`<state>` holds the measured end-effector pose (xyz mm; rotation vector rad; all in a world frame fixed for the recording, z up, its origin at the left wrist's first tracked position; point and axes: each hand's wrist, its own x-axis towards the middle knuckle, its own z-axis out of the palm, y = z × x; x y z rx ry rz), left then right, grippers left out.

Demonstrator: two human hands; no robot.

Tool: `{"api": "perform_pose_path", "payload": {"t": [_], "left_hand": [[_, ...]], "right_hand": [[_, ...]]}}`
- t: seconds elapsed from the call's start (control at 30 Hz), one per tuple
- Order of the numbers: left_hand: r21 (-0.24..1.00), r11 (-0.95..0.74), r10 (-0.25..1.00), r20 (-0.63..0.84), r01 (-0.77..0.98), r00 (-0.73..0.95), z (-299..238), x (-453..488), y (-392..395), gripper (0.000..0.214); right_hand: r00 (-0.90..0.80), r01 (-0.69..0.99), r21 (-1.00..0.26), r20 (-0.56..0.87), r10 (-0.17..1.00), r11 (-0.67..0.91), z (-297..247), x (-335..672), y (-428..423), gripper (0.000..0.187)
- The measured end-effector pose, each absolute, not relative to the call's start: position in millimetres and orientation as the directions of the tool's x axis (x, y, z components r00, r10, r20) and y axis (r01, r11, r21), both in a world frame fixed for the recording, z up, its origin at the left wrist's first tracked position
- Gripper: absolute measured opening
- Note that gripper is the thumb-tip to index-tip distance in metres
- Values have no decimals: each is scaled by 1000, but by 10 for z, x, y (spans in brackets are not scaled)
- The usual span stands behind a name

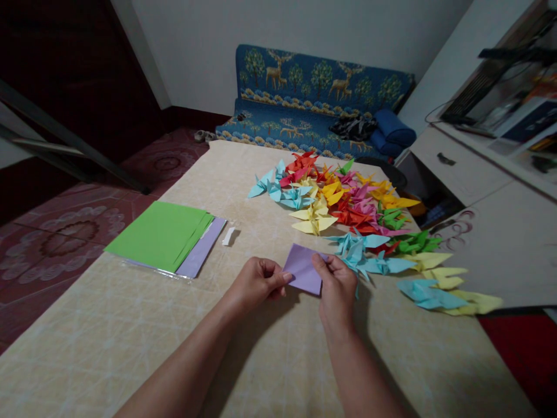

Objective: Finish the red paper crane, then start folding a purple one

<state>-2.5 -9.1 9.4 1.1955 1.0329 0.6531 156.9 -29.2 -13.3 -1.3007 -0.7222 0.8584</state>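
Between my hands, above the table, is a small folded square of purple origami paper (303,268). My left hand (264,278) pinches its left corner between thumb and fingers. My right hand (337,284) grips the right side, thumb on top and fingers partly hidden underneath. Just beyond and to the right lie many folded paper cranes in several colours; light blue cranes (354,249) are nearest my right hand. To the left rests a stack of green paper sheets (156,235), with purple sheets (202,249) and a clear plastic sleeve beneath.
The table (130,337) has a pale patterned cover. A small white piece (228,236) lies beside the paper stack. Behind the table stands a blue deer-patterned sofa (304,75). A white cabinet (500,232) is on the right, and a metal frame (78,145) on the left.
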Motion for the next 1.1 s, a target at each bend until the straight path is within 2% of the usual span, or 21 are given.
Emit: {"api": "perform_pose_path", "payload": {"t": [0.17, 0.27, 0.4, 0.53, 0.67, 0.8, 0.97, 1.1], "left_hand": [[951, 235, 829, -303, 199, 470, 128, -54, -101, 49], [956, 217, 817, -289, 198, 500, 135, -59, -111, 50], [956, 270, 779, -288, 117, 557, 142, -55, -116, 48], [933, 360, 837, -311, -24, 450, 137, -10, -108, 43], [924, 349, 897, -282, -155, 341, 119, 65, -120, 42], [949, 269, 903, -189, -164, 386, 106, 120, -165, 48], [937, 294, 880, -187, -191, 437, 82, 129, -220, 42], [929, 314, 874, -202, -197, 442, 59, 127, -241, 38]], "right_hand": [[515, -144, -989, -38, 856, 42, -114, 1574, -297, 29], [503, -183, -982, -59, 862, 40, -99, 1575, -287, 28], [495, -248, -969, -113, 862, 16, -92, 1594, -253, 30], [523, -284, -956, -86, 848, 79, -84, 1578, -243, 43], [326, -158, -986, 2, 945, 57, -72, 1439, -294, 38], [225, -102, -995, -26, 974, -3, -64, 1296, -350, 36], [266, -104, -994, -67, 962, -41, -128, 1272, -378, 46], [387, -123, -992, -66, 920, -20, -167, 1303, -367, 50]]}}
